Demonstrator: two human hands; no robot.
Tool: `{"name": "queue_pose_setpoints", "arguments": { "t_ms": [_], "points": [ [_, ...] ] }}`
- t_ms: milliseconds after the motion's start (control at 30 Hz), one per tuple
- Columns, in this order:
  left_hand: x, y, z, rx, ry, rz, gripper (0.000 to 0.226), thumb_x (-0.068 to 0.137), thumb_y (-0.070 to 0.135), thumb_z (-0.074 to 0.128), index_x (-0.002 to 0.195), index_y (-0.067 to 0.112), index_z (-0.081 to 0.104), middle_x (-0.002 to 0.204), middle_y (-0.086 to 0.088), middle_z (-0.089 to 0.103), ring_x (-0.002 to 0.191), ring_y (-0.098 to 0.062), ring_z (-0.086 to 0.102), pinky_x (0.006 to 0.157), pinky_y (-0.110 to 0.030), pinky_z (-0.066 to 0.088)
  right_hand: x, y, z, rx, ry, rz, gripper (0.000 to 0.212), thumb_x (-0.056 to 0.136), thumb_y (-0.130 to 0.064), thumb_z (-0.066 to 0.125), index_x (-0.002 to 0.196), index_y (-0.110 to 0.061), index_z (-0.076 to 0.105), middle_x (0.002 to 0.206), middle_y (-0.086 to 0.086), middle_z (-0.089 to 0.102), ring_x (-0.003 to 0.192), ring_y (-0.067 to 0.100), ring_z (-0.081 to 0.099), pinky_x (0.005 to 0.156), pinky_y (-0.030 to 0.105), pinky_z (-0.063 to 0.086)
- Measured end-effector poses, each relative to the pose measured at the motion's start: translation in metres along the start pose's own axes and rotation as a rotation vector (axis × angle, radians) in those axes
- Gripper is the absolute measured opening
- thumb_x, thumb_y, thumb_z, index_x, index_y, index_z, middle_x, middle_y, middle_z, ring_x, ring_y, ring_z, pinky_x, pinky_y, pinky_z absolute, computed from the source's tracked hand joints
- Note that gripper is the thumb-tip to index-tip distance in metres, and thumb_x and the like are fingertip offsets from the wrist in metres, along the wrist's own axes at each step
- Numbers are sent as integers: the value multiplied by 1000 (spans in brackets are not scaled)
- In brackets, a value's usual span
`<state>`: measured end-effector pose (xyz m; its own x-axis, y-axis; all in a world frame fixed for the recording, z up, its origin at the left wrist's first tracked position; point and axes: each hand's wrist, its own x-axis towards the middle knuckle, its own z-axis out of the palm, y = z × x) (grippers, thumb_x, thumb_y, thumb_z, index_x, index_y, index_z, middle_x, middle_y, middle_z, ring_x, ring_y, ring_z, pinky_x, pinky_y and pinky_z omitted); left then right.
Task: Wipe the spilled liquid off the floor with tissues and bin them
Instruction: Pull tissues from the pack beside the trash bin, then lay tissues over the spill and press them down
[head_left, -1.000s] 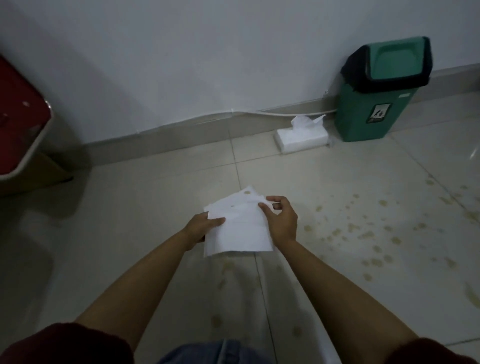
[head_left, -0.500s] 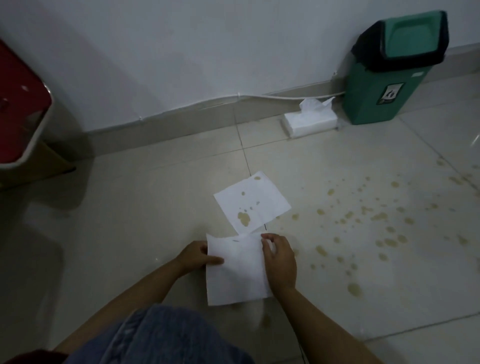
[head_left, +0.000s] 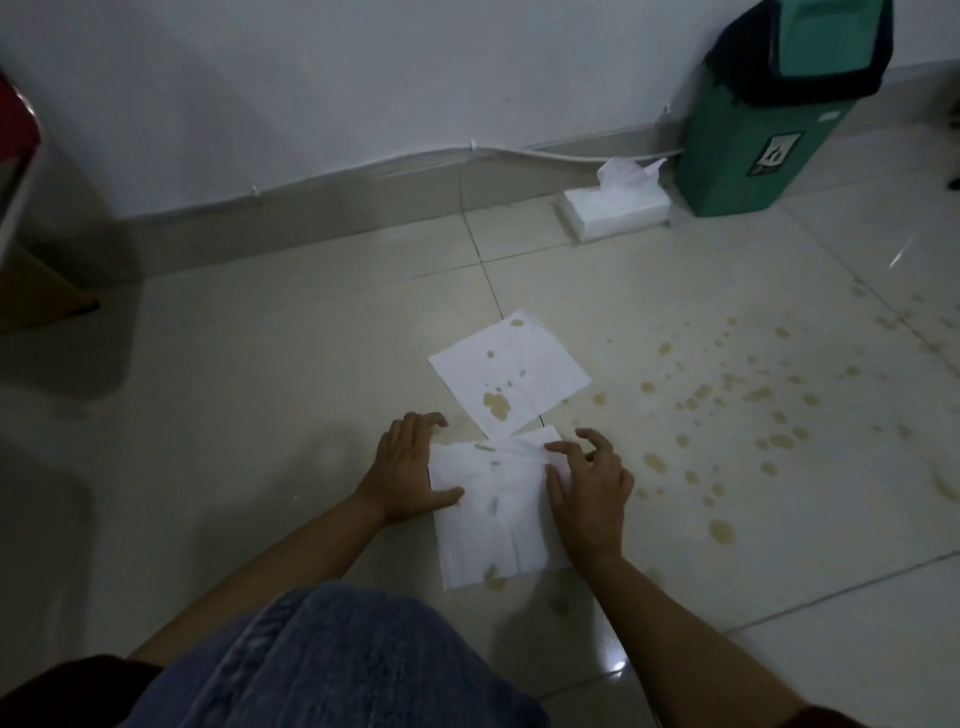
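Against the wall stands the green bin (head_left: 753, 156), with the tissue pack (head_left: 615, 213) just beside it. Out from the bin, brownish spilled drops (head_left: 727, 405) dot the floor (head_left: 260, 389) (many still uncovered). Further from the bin lies a stained tissue (head_left: 509, 376), then a second tissue (head_left: 493, 514), pressed flat by the left hand (head_left: 405, 467) and right hand (head_left: 587, 493), fingers spread, gripping nothing.

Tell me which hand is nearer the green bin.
Right. The right hand rests on the near tissue's right edge, on the side toward the green bin; the left hand presses the tissue's left edge, farther from it.
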<state>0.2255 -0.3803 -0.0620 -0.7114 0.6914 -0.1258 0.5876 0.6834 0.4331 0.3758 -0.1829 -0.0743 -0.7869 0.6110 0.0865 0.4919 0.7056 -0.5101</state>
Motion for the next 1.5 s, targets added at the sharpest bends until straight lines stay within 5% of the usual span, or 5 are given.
{"name": "queue_pose_setpoints", "arguments": {
  "t_ms": [233,600,767,933,1500],
  "points": [
    [-12,11,17,164,-179,405,76,91,60,39,152,24,11,161,5,7,149,-11,0,122,-35,1,-15,-14,16,-81,-277,-264,60,99,-46,36,151,-22,22,160,-3,16,148,12,9,119,33,-2],
    [-8,-1,29,416,-287,350,93,82,78,24,144,27,-23,154,4,-26,144,-13,-23,117,-42,-18,-30,5,20,-307,-381,-352,70,97,-56,21,152,-24,-9,158,-2,-20,147,14,-18,119,40,-15],
    [-9,-1,27,353,-267,367,93,82,77,28,148,28,-16,156,6,-21,145,-12,-20,116,-39,-20,-30,1,17,-338,-427,-298,72,93,-64,14,147,-34,-24,156,-1,-30,144,17,-26,115,47,-21],
    [7,2,12,217,-103,375,79,88,67,36,151,27,11,161,2,7,149,-14,4,120,-30,-9,-9,4,2,-330,-341,-287,65,97,-56,22,153,-30,2,159,-5,-12,148,14,-11,113,44,-22],
    [198,123,-94,247,26,249,74,93,61,32,151,19,15,161,-4,-3,149,-21,-9,120,-45,0,176,-13,-129,-288,-115,26,35,99,-38,37,129,-21,45,134,4,46,120,23,48,101,42,27]
  ]
}}
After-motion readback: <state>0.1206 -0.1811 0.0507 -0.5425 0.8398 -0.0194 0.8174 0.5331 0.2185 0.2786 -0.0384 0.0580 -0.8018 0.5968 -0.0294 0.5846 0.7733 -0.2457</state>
